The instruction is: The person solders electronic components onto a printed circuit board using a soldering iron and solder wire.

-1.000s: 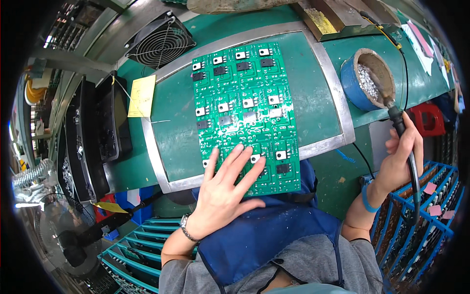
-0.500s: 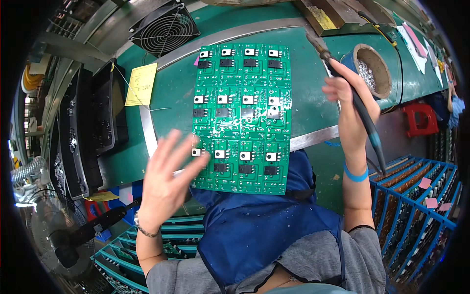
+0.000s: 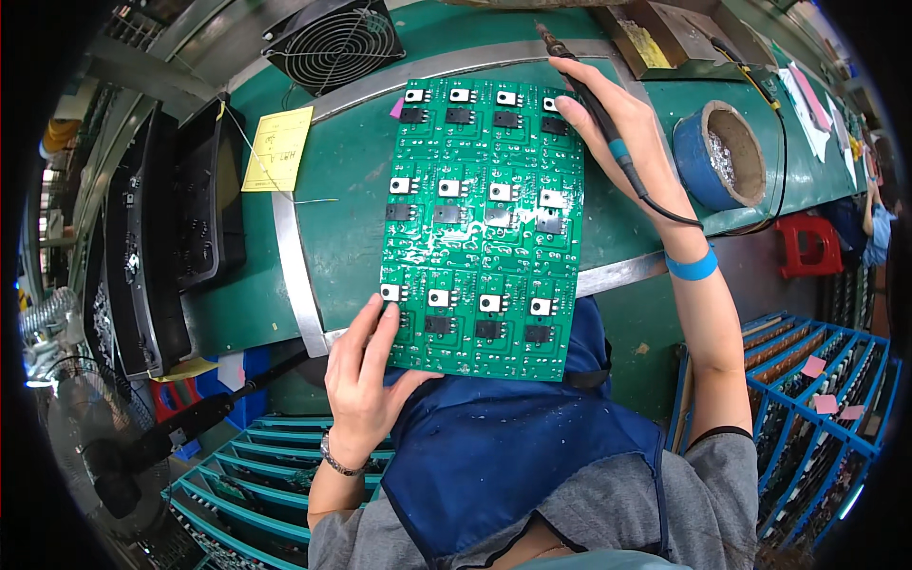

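A green circuit board panel (image 3: 484, 258) with rows of black and white chip parts lies in front of me, its near end reaching past the bench edge over my blue apron. My left hand (image 3: 366, 370) grips its near left corner, fingertips on the top face and thumb along the near edge. In my right hand (image 3: 632, 133) is a soldering iron (image 3: 604, 122), its tip pointing up and left beyond the board's far edge. That hand's fingertips are at the far right corner of the board; whether they touch it I cannot tell.
Right of the board stands a blue-sided round tub (image 3: 701, 157) with shiny bits inside. A fan (image 3: 334, 47) sits at the far left and a metal tray (image 3: 665, 43) at the far right. Black bins (image 3: 209, 204) and a yellow paper (image 3: 277, 150) lie left. Racks of boards (image 3: 807, 380) flank me.
My left hand has come down onto the board's near left corner. The right hand, with the soldering iron, has moved left to the far right corner. The board sits slightly farther right.
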Action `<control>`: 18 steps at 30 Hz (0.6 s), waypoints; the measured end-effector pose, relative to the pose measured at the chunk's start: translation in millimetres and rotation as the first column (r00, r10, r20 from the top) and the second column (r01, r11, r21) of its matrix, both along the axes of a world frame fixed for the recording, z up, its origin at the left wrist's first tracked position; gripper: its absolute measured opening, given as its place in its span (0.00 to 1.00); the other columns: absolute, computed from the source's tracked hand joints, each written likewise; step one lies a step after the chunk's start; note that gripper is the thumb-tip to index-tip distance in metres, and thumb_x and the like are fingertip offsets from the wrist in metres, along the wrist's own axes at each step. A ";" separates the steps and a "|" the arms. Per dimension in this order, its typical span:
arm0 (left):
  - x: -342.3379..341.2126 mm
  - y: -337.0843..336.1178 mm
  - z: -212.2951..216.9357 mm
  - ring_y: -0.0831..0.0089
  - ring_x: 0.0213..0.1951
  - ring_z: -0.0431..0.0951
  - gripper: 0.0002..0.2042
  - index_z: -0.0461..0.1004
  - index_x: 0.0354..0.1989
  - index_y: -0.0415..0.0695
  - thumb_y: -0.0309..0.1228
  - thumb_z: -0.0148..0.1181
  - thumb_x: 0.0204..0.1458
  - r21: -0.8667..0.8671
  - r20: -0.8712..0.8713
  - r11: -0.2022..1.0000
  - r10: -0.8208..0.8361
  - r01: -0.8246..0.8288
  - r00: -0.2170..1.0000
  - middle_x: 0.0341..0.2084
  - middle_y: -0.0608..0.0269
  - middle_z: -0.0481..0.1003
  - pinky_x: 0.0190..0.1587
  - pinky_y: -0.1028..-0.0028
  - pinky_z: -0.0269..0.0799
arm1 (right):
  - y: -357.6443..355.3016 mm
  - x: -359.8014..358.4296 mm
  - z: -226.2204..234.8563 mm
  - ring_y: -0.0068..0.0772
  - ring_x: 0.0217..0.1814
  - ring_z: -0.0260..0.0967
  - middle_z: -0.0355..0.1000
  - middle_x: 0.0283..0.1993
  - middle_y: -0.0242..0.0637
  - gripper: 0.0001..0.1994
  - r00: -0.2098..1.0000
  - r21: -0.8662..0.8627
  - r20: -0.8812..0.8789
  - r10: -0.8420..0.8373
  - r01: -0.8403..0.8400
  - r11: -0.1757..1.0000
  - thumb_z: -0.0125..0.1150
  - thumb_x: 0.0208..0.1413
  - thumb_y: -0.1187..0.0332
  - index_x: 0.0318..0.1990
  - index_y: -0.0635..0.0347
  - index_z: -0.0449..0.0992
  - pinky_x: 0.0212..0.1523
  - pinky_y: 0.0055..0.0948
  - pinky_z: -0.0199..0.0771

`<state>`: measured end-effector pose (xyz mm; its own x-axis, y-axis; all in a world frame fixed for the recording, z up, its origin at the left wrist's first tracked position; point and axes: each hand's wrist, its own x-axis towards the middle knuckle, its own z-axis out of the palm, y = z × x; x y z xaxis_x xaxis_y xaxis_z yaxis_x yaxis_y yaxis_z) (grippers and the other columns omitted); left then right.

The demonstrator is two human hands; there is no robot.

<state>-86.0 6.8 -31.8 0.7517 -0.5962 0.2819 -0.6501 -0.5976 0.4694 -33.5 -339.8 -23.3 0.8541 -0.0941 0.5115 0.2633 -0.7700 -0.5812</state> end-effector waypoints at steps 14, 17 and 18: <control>15.1 -13.1 18.2 0.47 0.60 0.63 0.53 0.54 0.65 0.39 0.35 0.78 0.25 0.084 -0.187 0.996 -0.026 0.043 0.982 0.61 0.42 0.58 0.58 0.59 0.64 | -5.1 -7.3 6.3 0.34 0.41 0.74 0.75 0.40 0.46 0.17 0.994 0.077 0.021 -0.106 0.105 0.992 0.61 0.55 0.69 0.52 0.59 0.72 0.43 0.29 0.72; 19.2 -13.5 11.2 0.50 0.56 0.68 0.48 0.57 0.63 0.37 0.31 0.77 0.28 -0.017 -0.204 0.999 0.040 -0.045 0.978 0.56 0.43 0.65 0.55 0.61 0.67 | -10.7 -7.2 -0.8 0.33 0.41 0.75 0.75 0.41 0.45 0.18 0.998 0.084 -0.018 -0.068 0.070 0.994 0.62 0.54 0.69 0.53 0.58 0.72 0.41 0.27 0.72; 20.5 -13.0 11.2 0.50 0.55 0.68 0.47 0.58 0.63 0.37 0.31 0.77 0.28 -0.046 -0.184 0.999 -0.005 -0.004 0.983 0.55 0.44 0.66 0.55 0.62 0.68 | -11.5 -6.8 -1.2 0.32 0.40 0.74 0.75 0.41 0.45 0.18 0.996 0.063 0.001 -0.086 0.086 0.994 0.62 0.54 0.69 0.53 0.57 0.72 0.40 0.26 0.72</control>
